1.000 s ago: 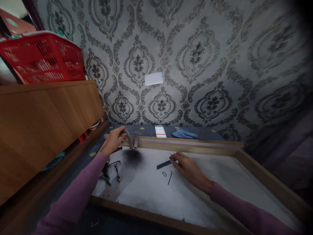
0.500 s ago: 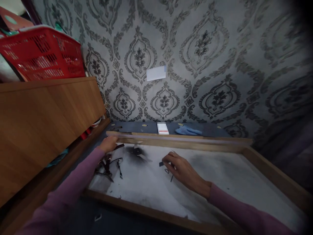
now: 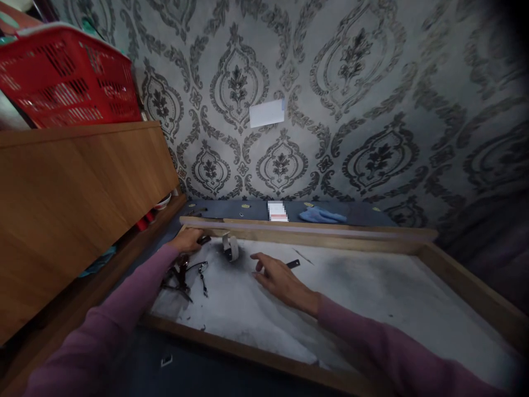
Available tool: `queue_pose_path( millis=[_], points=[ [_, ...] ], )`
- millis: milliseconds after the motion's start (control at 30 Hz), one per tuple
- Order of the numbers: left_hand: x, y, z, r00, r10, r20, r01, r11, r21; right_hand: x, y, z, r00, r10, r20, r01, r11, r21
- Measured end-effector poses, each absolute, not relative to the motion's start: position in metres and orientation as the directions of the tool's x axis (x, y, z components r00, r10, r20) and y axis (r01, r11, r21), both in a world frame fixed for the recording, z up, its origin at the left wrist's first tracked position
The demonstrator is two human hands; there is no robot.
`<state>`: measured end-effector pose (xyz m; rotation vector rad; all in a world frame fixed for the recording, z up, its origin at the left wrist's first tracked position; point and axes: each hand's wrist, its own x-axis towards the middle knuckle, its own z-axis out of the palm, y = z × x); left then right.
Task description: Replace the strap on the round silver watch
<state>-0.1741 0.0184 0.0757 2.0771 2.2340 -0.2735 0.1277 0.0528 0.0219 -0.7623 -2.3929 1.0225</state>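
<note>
My left hand (image 3: 187, 241) is at the back left of a wood-rimmed tray (image 3: 248, 227), with its fingers closed around a dark strip-like piece (image 3: 204, 240). Below it lies a tangle of dark, thin-armed parts (image 3: 179, 278). My right hand (image 3: 278, 277) reaches over the white tray floor with its fingers apart, holding nothing. A pale, curved band-like object with a dark middle (image 3: 232, 248) stands a little left of its fingertips, apart from them. Just behind the right hand lies a flat dark strip (image 3: 293, 264), with a thin dark sliver (image 3: 303, 256) beyond.
A wooden cabinet (image 3: 82, 182) carrying a red basket (image 3: 74, 77) borders the left side. Behind the tray, on the dark blue surface, are a blue cloth (image 3: 322, 215) and a small white box (image 3: 277, 211). Patterned wallpaper (image 3: 351, 110) rises beyond.
My right hand has let go of a small dark piece, opened its fingers and moved left. The band-like object now shows as a raised pale curve. My left hand has barely shifted.
</note>
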Motion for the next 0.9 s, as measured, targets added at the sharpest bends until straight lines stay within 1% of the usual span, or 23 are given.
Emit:
queue_pose_path(
  millis=[133,300,333,400,500,633,733,900],
  points=[
    [-0.176,0.003,0.095,-0.076,0.978,-0.195,0.996,0.064,-0.066,0.093,0.062,0.013,-0.794,0.599,0.105,0.242,0.470,-0.849],
    [-0.167,-0.043,0.116,-0.004,0.932,-0.362,1.000,-0.001,-0.014,0.056,0.070,0.001,-0.804,0.588,0.088,0.149,0.342,-0.928],
    [-0.163,-0.053,0.117,0.015,0.923,-0.384,1.000,-0.019,-0.006,0.050,0.071,0.000,-0.806,0.586,0.080,0.137,0.317,-0.939],
    [-0.153,-0.072,0.114,0.017,0.924,-0.383,0.999,-0.027,-0.021,0.043,0.073,0.000,-0.809,0.584,0.063,0.123,0.274,-0.954],
    [-0.141,-0.089,0.104,-0.018,0.941,-0.339,0.998,-0.003,-0.061,0.038,0.074,0.001,-0.807,0.589,0.046,0.116,0.234,-0.965],
    [-0.138,-0.095,0.098,-0.060,0.960,-0.273,0.995,0.036,-0.091,0.043,0.072,0.000,-0.786,0.616,0.041,0.126,0.225,-0.966],
    [-0.145,-0.091,0.105,-0.078,0.977,-0.201,0.994,0.060,-0.094,0.053,0.069,0.000,-0.765,0.642,0.050,0.144,0.247,-0.958],
    [-0.162,-0.075,0.131,-0.135,0.990,-0.032,0.987,0.131,-0.094,0.073,0.061,0.009,-0.746,0.660,0.087,0.162,0.306,-0.938]
  ],
)
